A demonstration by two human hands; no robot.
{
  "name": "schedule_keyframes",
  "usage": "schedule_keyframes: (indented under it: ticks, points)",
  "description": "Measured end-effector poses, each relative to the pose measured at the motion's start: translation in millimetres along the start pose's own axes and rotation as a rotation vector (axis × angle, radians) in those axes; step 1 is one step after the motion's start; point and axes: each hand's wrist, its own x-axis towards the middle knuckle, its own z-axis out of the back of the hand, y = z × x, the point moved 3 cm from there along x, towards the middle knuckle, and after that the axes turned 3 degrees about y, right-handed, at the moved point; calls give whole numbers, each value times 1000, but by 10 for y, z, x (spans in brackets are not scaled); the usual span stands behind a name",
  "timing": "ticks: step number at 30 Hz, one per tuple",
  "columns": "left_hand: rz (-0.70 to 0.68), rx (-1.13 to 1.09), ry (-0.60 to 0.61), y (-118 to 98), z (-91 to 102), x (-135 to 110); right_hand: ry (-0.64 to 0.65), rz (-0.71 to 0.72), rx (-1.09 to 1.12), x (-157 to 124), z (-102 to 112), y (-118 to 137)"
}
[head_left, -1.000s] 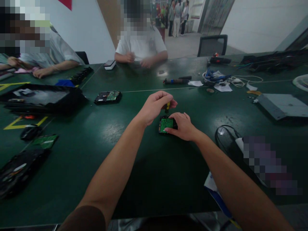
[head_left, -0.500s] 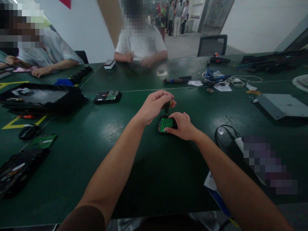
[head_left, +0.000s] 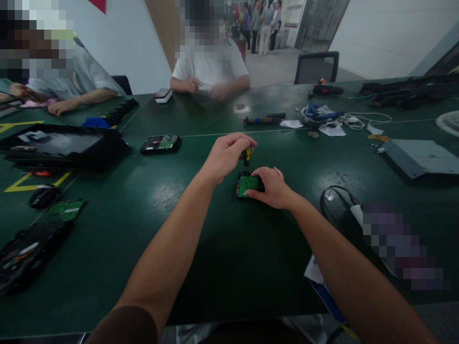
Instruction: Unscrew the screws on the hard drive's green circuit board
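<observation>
Lying on the dark green table is a hard drive with its green circuit board facing up. My right hand grips it from the right side, thumb across the near part of the board and fingers along the far edge. Above the drive, my left hand is closed around a screwdriver with a black and yellow handle. The screwdriver points down at the board's far part; whether its tip sits in a screw is too small to tell.
To the left lie another hard drive, a black tray-like case, a black mouse and a loose green board. A grey metal box and a cable are at right. Two people sit across the table.
My left hand has turned slightly about the screwdriver, so more of the yellow on its handle shows. My right hand and the hard drive have stayed in place.
</observation>
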Motion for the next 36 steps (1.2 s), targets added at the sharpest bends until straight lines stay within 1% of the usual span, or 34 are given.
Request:
schedule_keyframes:
  ticks: [4, 11, 18, 21, 24, 26, 32, 34, 36]
  points:
    - [-2, -21, 2, 21, -3, 9, 0, 3, 9, 0, 0, -1]
    - [-63, 36, 38, 32, -23, -14, -3, 4, 5, -5, 1, 8]
    - [39, -166, 47, 28, -31, -18, 6, 0, 1, -10, 11, 20]
    - [43, -225, 50, 65, -61, -3, 5, -5, 0, -8, 6, 20]
    - [9, -163, -11, 98, -80, 5, 0, -8, -4, -2, -4, 13]
    - [-16, -89, -21, 101, -93, 4, -1, -5, -8, 2, -10, 8]
    - [-126, 127, 34, 9, -83, -21, 0, -6, -2, 5, -7, 6]
    - [-123, 133, 49, -10, -70, -27, 0, -5, 0, 2, -1, 11]
    - [-89, 72, 69, -10, -68, -31, 2, 0, 0, -3, 6, 19]
